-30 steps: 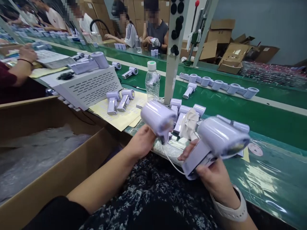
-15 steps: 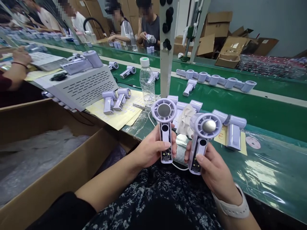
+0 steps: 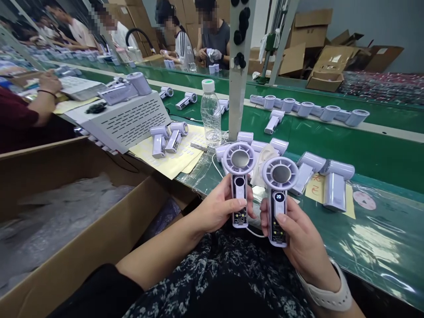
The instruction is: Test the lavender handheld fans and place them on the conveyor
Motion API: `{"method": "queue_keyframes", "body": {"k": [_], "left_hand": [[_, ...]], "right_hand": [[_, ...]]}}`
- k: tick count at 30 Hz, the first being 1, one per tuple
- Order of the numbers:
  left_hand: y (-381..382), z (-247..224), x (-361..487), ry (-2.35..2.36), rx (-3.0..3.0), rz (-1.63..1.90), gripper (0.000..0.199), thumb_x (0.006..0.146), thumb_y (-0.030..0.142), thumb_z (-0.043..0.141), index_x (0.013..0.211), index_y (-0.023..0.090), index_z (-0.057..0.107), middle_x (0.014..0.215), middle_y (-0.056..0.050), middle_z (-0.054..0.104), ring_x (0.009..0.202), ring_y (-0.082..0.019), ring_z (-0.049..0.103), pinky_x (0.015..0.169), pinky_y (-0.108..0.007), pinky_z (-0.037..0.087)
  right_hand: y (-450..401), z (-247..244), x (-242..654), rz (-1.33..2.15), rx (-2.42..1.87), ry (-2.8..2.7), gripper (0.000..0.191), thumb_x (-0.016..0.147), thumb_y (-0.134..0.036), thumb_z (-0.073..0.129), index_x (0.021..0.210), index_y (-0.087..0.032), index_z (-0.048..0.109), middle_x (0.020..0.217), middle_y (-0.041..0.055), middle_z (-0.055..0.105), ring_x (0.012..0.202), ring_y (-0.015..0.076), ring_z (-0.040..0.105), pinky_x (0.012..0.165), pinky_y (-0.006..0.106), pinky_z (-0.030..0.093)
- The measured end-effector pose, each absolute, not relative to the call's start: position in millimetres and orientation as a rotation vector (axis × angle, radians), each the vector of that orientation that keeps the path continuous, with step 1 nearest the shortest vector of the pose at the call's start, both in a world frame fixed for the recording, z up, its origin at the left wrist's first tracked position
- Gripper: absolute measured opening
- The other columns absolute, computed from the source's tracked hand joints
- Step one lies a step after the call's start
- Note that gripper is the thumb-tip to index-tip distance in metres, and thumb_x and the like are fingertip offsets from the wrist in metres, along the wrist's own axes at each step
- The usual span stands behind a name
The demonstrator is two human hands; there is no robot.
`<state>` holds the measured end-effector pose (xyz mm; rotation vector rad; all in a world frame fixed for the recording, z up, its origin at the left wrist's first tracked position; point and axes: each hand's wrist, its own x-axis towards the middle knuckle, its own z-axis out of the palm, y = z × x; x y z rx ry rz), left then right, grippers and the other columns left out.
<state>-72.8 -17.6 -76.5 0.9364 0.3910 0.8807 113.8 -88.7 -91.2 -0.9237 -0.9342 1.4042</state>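
Note:
Upright in my left hand [image 3: 228, 205] is a lilac handheld fan [image 3: 239, 159], its round head facing me and its handle front uncovered, with the circuit board showing. The thumb lies across the handle, and its small round display is dark. My right hand [image 3: 294, 225] grips a second handheld fan [image 3: 281, 173] of the same kind, thumb on the handle below a display lit with "20". The two fan heads stand side by side, close together. Behind them, a crumpled whitish cloth [image 3: 264, 165] and more lilac fans [image 3: 308, 165] lie on the green bench.
To the left stand a slotted metal box [image 3: 132, 119] and an open carton [image 3: 99, 234] holding clear plastic. A clear bottle [image 3: 211, 115] is beside a metal post [image 3: 236, 88]. Several fans [image 3: 306, 108] line the conveyor; co-workers sit across and at left.
The display of the right-hand fan has lit up with "20". That fan has turned to face me more squarely. The whole view has shifted slightly.

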Motion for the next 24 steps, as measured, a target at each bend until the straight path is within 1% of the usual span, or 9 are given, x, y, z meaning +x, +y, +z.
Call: {"method": "queue_keyframes", "body": {"k": [2,5,8,13,17,19,21,24], "left_hand": [[-18.7,-74.6,-73.0,0.364,0.915,0.869,0.051,0.081,0.028,0.084,0.121,0.020,0.054,0.097,0.000,0.066,0.074,-0.015,0.070,0.074,-0.034,0.062],[-19.6,-75.6,-71.9,0.364,0.903,0.870,0.051,0.080,0.027,0.084,0.121,0.020,0.055,0.095,0.000,0.066,0.073,-0.015,0.069,0.072,-0.034,0.062],[-16.4,-81.8,-68.7,0.404,0.876,0.873,0.051,0.079,0.028,0.084,0.120,0.020,0.055,0.092,0.001,0.065,0.071,-0.015,0.068,0.069,-0.033,0.062],[-6.8,-94.0,-63.2,0.451,0.871,0.930,0.049,0.080,0.035,0.083,0.117,0.020,0.055,0.085,0.003,0.064,0.065,-0.013,0.065,0.069,-0.032,0.062],[-4.1,-94.7,-64.0,0.375,0.912,0.896,0.045,0.082,0.037,0.081,0.114,0.020,0.053,0.086,0.003,0.064,0.065,-0.014,0.066,0.066,-0.032,0.061],[-2.3,-92.3,-65.0,0.375,0.951,0.912,0.044,0.082,0.036,0.082,0.110,0.021,0.053,0.084,0.003,0.064,0.064,-0.013,0.066,0.064,-0.030,0.060],[0.1,-89.5,-65.9,0.407,0.961,0.935,0.044,0.082,0.035,0.082,0.111,0.021,0.052,0.085,0.003,0.064,0.065,-0.012,0.066,0.067,-0.032,0.062],[2.6,-86.8,-67.3,0.399,0.966,0.927,0.048,0.084,0.038,0.081,0.118,0.021,0.052,0.090,0.002,0.065,0.070,-0.014,0.069,0.071,-0.034,0.063]], "right_hand": [[-88.1,-90.1,114.0,1.407,-0.908,-0.925,0.025,0.096,-0.044,0.072,0.111,-0.024,0.071,0.094,0.0035,0.067,0.072,0.0162,0.061,0.061,0.026,0.055],[-87.0,-89.1,114.9,1.381,-0.929,-0.944,0.026,0.096,-0.044,0.073,0.111,-0.023,0.071,0.095,0.0045,0.068,0.070,0.0165,0.061,0.062,0.029,0.056],[-85.8,-89.9,115.6,1.380,-0.941,-0.900,0.025,0.095,-0.044,0.072,0.109,-0.023,0.071,0.094,0.0046,0.068,0.069,0.0160,0.061,0.061,0.028,0.056],[-84.3,-94.5,116.7,1.394,-0.957,-0.846,0.029,0.094,-0.049,0.070,0.096,-0.020,0.070,0.086,0.0038,0.066,0.061,0.0134,0.059,0.049,0.023,0.052],[-87.3,-92.8,118.1,1.388,-0.960,-0.893,0.028,0.096,-0.048,0.069,0.101,-0.021,0.071,0.087,0.0032,0.067,0.063,0.0132,0.060,0.051,0.022,0.054],[-88.1,-89.8,119.0,1.331,-0.986,-0.907,0.029,0.094,-0.049,0.071,0.098,-0.020,0.071,0.085,0.0030,0.067,0.062,0.0125,0.060,0.050,0.021,0.053],[-87.3,-86.6,120.2,1.303,-1.017,-0.857,0.031,0.092,-0.051,0.073,0.096,-0.020,0.072,0.083,0.0035,0.068,0.061,0.0126,0.060,0.049,0.020,0.053],[-84.8,-83.3,123.0,1.344,-1.059,-0.779,0.033,0.091,-0.051,0.074,0.097,-0.019,0.073,0.078,0.0045,0.069,0.060,0.0137,0.061,0.052,0.023,0.055]]}}
